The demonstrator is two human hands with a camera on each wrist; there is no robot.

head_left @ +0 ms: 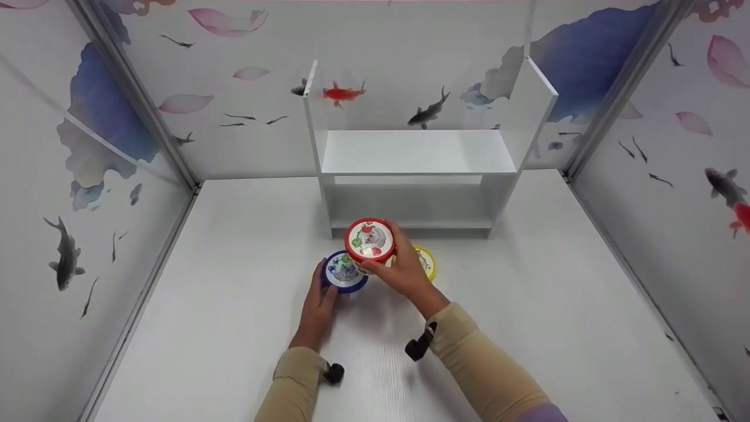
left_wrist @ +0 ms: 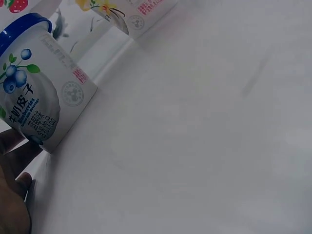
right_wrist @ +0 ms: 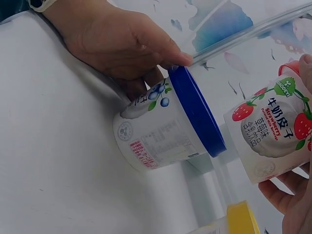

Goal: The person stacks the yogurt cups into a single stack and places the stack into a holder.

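Observation:
In the head view my right hand (head_left: 408,274) grips a strawberry yogurt cup (head_left: 370,239) with a red lid, raised above the table. Lower left of it, my left hand (head_left: 316,310) holds a blueberry yogurt cup (head_left: 343,272) with a blue lid. That cup (right_wrist: 158,129) stands upright on the table in the right wrist view, the left thumb at its lid rim. The strawberry label faces the right wrist camera. A yellow-lidded cup (head_left: 428,262) stands behind the right hand, which partly hides it.
Just beyond the cups stands a white two-level shelf (head_left: 419,153) with tall side panels. The white table (head_left: 246,246) is bounded by walls printed with fish and petals. Small black devices (head_left: 334,373) are strapped at both wrists.

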